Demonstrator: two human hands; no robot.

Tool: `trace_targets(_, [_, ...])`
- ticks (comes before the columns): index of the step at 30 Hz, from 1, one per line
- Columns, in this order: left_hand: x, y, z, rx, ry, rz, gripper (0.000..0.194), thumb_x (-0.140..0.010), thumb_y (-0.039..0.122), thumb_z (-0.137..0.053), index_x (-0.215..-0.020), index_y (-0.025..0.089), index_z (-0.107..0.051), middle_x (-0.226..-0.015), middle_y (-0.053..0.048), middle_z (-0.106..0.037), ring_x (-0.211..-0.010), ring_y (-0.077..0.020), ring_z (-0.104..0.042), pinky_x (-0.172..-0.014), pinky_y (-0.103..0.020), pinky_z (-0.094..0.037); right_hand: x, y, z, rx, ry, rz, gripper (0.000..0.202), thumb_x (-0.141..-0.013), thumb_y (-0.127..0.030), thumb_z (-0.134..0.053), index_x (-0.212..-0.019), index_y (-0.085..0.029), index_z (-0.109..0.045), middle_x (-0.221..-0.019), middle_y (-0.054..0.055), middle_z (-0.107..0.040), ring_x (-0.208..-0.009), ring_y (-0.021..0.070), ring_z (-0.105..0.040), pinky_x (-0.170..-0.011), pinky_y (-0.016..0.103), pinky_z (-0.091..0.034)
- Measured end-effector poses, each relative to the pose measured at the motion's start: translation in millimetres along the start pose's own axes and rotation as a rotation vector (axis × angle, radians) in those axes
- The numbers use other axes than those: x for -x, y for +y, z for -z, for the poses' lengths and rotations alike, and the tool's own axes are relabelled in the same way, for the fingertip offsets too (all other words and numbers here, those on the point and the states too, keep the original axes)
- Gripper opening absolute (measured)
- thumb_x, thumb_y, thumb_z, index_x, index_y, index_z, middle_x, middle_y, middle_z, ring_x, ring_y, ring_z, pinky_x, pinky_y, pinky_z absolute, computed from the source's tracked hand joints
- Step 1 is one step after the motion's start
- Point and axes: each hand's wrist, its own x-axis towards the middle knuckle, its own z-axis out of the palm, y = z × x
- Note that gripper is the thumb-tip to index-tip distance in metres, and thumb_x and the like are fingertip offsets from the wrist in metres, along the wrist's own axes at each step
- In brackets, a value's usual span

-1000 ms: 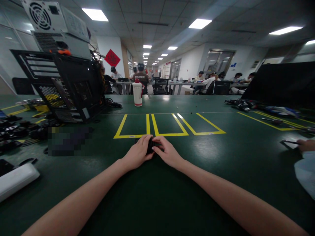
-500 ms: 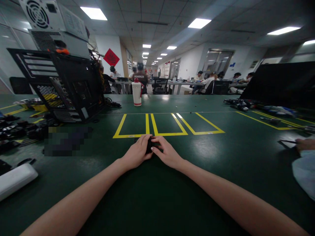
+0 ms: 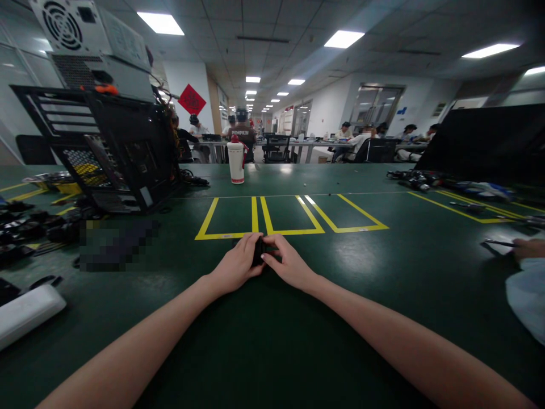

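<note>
A small black object [image 3: 258,253] sits between my two hands near the middle of the green table [image 3: 264,341]; its kind cannot be made out, as fingers cover most of it. My left hand [image 3: 239,260] is wrapped over its left side, with the thumb below. From the right, the thumb and fingertips of my right hand [image 3: 288,262] close on its other side. Just beyond my hands are rectangles of yellow tape [image 3: 293,232] on the tabletop.
A black computer case [image 3: 140,153] with power supplies [image 3: 121,42] stacked on it stands at left. Behind the tape is a white tumbler [image 3: 237,163]. A white object [image 3: 29,315] lies near left. At right, another person's hand [image 3: 530,250] holds a pen-like tool; a black screen [image 3: 489,145] stands behind.
Both hands keep nearly the same place and grip on the black object. Only a very slight shift of the whole view shows.
</note>
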Motion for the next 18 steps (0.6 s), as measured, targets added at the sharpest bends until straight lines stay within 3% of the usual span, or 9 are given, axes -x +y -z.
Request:
trace_targets(11, [-0.5, -0.6, -2.1, -0.011, 0.014, -0.022, 0.056, -0.076, 0.025, -0.052, -0.122, 0.018, -0.021, -0.120, -0.011, -0.037, -0.111, -0.0251, -0.041, -0.091, -0.042, -0.038, -2.1, -0.5, 1.0, 0.002, 0.020, 0.012, 0.022, -0.080, -0.018, -0.046, -0.101, -0.022, -0.046, -0.102, 0.004, -0.047, -0.098, 0.0170, -0.048, -0.088, 0.038, -0.043])
trace_targets(18, [-1.3, -1.4, -3.5, -0.001, 0.018, -0.007, 0.055, -0.075, 0.023, -0.052, -0.121, 0.017, -0.023, -0.117, -0.011, -0.039, -0.109, -0.0246, -0.042, -0.090, -0.041, -0.039, -1.6, 4.4, -2.6, -0.147, 0.021, -0.060, 0.035, -0.077, -0.016, -0.049, -0.110, -0.023, -0.040, -0.112, 0.005, -0.043, -0.108, 0.0167, -0.045, -0.091, 0.035, -0.043])
